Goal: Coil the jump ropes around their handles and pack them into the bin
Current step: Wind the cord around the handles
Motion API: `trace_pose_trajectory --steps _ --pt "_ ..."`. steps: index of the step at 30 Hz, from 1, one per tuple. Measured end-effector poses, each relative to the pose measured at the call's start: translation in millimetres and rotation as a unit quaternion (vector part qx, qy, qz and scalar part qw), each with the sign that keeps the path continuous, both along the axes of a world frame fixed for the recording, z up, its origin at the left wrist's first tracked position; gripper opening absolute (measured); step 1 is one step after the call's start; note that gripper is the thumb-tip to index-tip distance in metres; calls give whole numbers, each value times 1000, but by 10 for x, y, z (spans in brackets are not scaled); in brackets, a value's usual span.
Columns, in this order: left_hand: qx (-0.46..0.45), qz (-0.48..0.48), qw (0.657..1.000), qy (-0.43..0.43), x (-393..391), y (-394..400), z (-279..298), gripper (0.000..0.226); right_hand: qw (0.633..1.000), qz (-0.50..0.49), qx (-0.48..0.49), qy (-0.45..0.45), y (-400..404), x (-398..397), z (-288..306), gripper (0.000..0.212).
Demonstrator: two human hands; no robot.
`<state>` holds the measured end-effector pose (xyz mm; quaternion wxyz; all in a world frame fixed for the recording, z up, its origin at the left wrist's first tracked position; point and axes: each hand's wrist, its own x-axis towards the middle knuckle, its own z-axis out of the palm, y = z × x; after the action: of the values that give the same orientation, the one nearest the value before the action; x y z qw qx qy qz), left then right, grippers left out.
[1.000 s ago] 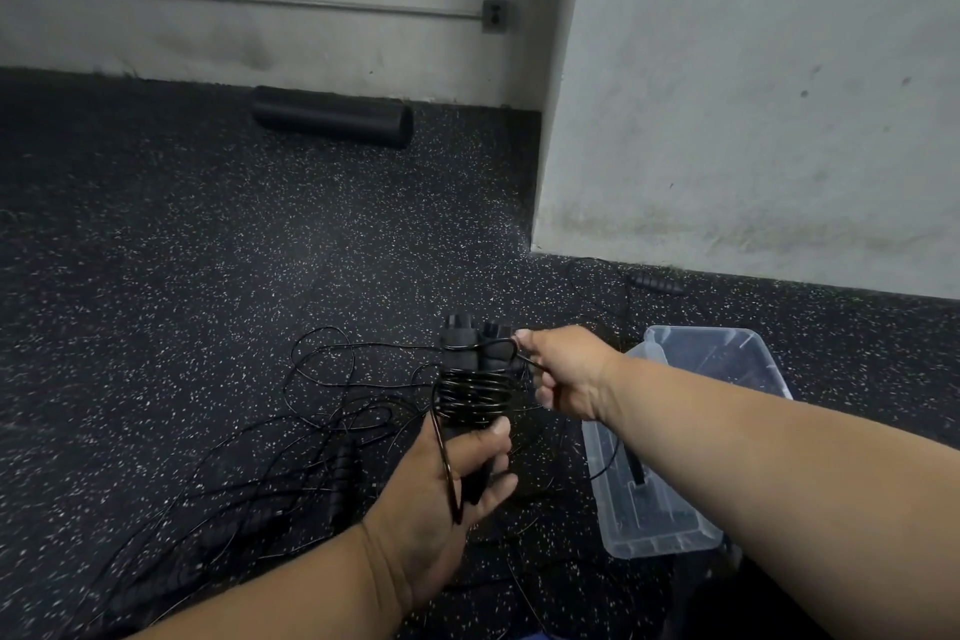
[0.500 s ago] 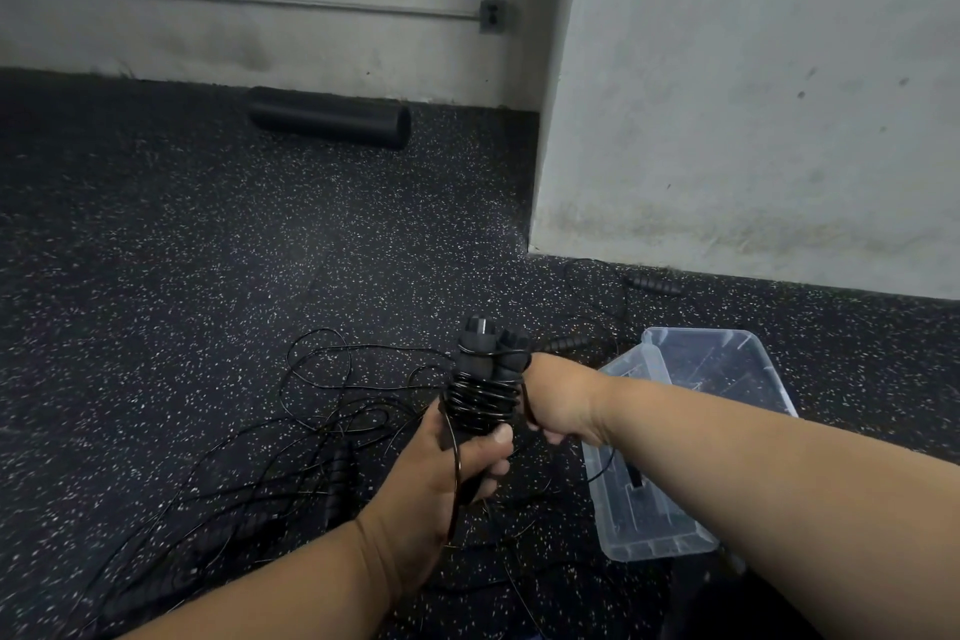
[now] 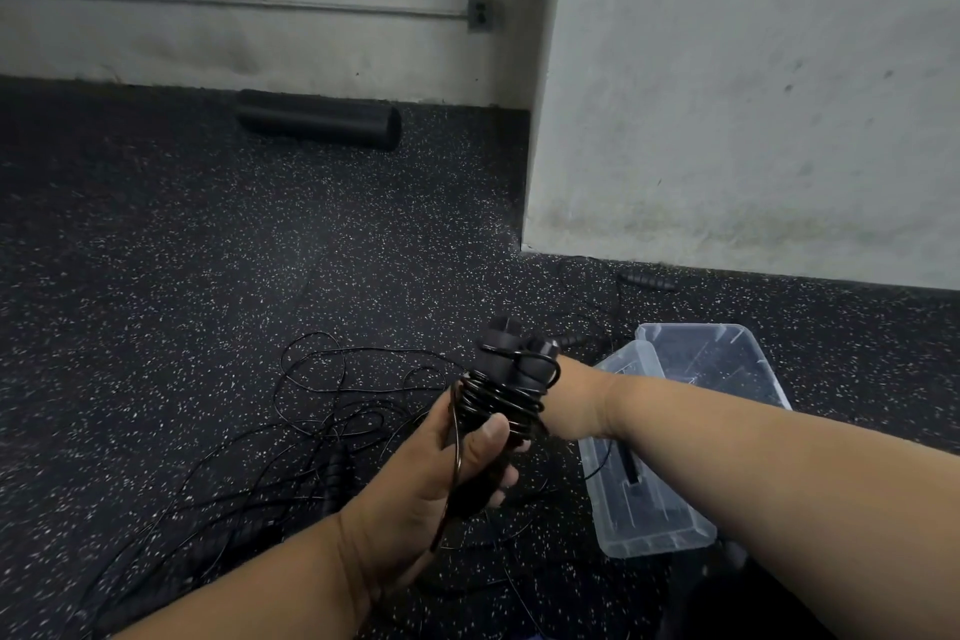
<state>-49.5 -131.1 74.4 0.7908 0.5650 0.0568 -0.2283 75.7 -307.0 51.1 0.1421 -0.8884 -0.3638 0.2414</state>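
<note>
Loose ropes [image 3: 322, 411] beside clear bin [image 3: 670, 530], foam roller [image 3: 319, 120] beyond

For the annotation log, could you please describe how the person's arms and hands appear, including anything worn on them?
Both forearms are bare as far as the head view shows: no sleeves, gloves, watch or wristband. The left hand shows no ring on its visible fingers. The right hand is mostly hidden behind the jump rope handles, so its fingers cannot be checked.

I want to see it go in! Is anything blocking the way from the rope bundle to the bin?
Nothing visible blocks it. The rope bundle in the left hand is left of the open bin; only the right forearm crosses over the bin.
</note>
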Motion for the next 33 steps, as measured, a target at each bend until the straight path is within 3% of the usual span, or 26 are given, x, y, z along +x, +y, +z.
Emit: trace_pose_trajectory --steps 4,7,10,13,15,17,19,22,26,29,33 --pt "-3 12 1000 8 43 48 12 75 999 -6 40 0 36 -28 28 51" --pt "-2 15 1000 5 78 72 -12 71 980 -120 116 106 30 -66 -7 40" --pt "-2 32 999 14 124 78 -29 69 892 -275 219 285 2 -83 2 47" --pt "6 44 999 17 137 77 -48 65 781 -310 315 441 -56 -2 38 48" --pt "16 49 999 13 133 83 -61 57 751 -299 328 489 -81 42 53 40" --pt "26 58 998 21 137 84 -67 55 722 -277 349 528 -103 74 26 50" --pt "26 70 997 34 161 84 -75 58 689 -258 386 557 -98 84 -4 50" --pt "32 90 994 47 189 91 -102 61 664 -314 432 524 -57 84 -37 22" --pt "50 68 995 51 181 123 -137 60 615 -378 502 476 -140 174 36 19" --pt "54 51 995 59 185 134 -128 60 611 -362 501 494 -300 273 159 29" --pt "32 15 998 49 175 144 -105 70 602 -309 436 594 -414 349 137 63"
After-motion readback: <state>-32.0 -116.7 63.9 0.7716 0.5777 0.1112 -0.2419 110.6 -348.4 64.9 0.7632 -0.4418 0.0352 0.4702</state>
